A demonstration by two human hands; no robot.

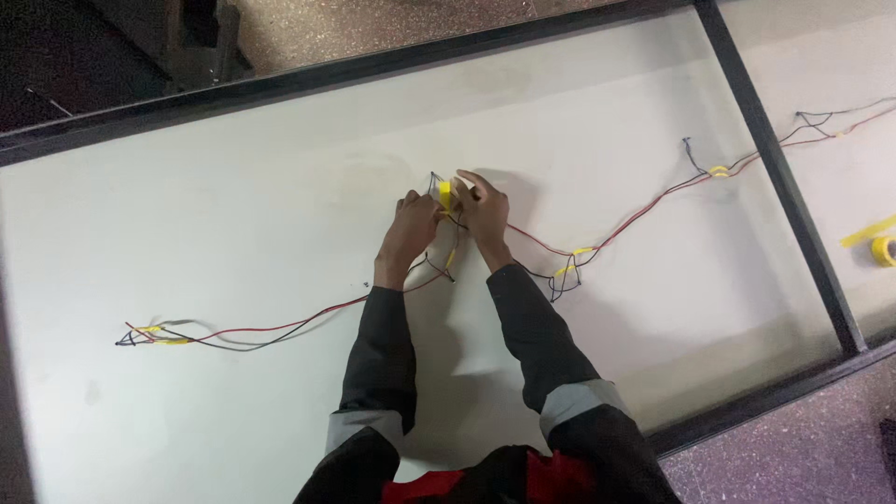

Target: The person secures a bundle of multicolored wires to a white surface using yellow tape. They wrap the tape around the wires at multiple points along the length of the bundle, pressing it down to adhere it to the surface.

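Hands (446, 224) are covering the wire bundle (444, 245) junction between them; grip unclear. Yellow tape roll (883, 250) far right of them is getting clipped by the edge.

Both hands met over a bundle of red and black wires (280, 329) lying across the white counter (233, 215). The left hand (409, 233) and right hand (483, 210) pinched a strip of yellow tape (445, 194) between their fingers. A yellow tape roll (883, 250) sat far right, well apart.
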